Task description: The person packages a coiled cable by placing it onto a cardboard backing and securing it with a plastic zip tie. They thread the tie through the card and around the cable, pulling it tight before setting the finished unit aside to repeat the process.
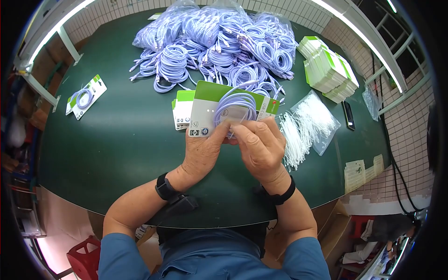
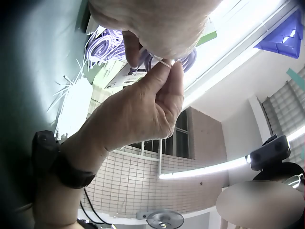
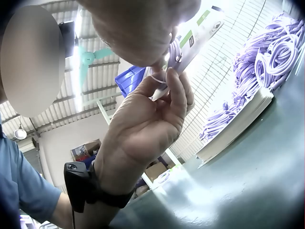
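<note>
A green-and-white packaging card [image 1: 201, 109] carries a coiled lavender cable [image 1: 237, 103] on its front. My left hand [image 1: 204, 150] grips the card by its lower edge, thumb at the bottom of the coil. Close beside that thumb, my right hand [image 1: 262, 148] pinches a thin white cable tie [image 2: 163, 61] between thumb and forefinger. The tie [image 3: 158, 80] also shows as a small loop near the left fingertips in the right wrist view. Part of the coil and the card's lower edge are hidden behind the fingers.
Lavender cables [image 1: 224, 51] heap up at the back, some bagged. Stacked cards [image 1: 329, 70] and a phone [image 1: 348, 115] lie right, near a bag of white ties [image 1: 310, 123]. More cards [image 1: 183, 109] lie behind the held one. Carded cables [image 1: 86, 99] rest at left.
</note>
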`<action>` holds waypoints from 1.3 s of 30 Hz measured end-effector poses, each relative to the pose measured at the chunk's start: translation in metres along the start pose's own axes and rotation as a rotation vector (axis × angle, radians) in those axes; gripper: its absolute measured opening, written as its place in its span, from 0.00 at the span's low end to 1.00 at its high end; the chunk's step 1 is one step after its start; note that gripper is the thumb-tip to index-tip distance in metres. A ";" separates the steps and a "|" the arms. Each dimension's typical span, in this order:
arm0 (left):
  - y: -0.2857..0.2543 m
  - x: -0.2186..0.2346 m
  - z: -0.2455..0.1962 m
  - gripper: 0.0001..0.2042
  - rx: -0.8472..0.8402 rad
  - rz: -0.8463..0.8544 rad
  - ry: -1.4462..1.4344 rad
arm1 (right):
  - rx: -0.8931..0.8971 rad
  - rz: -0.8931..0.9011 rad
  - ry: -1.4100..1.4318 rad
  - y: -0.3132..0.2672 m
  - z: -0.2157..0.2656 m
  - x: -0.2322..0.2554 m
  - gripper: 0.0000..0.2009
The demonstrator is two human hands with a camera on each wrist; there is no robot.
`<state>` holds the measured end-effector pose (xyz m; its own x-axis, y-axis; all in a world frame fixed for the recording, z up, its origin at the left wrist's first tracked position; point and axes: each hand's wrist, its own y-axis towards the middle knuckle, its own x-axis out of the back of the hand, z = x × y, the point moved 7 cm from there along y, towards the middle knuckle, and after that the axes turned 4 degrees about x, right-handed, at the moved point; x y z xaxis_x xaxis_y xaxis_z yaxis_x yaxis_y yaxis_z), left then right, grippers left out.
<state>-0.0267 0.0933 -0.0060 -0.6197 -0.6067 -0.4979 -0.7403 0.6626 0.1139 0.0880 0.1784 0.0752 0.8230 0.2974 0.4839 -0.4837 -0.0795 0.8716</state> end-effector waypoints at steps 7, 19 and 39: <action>0.000 -0.004 -0.009 0.15 -0.007 -0.032 -0.051 | 0.083 0.026 0.093 -0.004 0.006 0.008 0.22; -0.002 -0.003 -0.011 0.18 -0.015 -0.018 -0.112 | 0.144 -0.023 0.027 -0.008 0.011 0.014 0.19; -0.003 -0.004 -0.009 0.14 -0.002 -0.033 -0.094 | 0.095 -0.076 0.060 -0.007 0.005 0.009 0.18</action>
<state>-0.0248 0.0896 0.0033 -0.5677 -0.5844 -0.5799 -0.7604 0.6421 0.0973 0.1005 0.1768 0.0743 0.8357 0.3618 0.4133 -0.3883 -0.1432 0.9104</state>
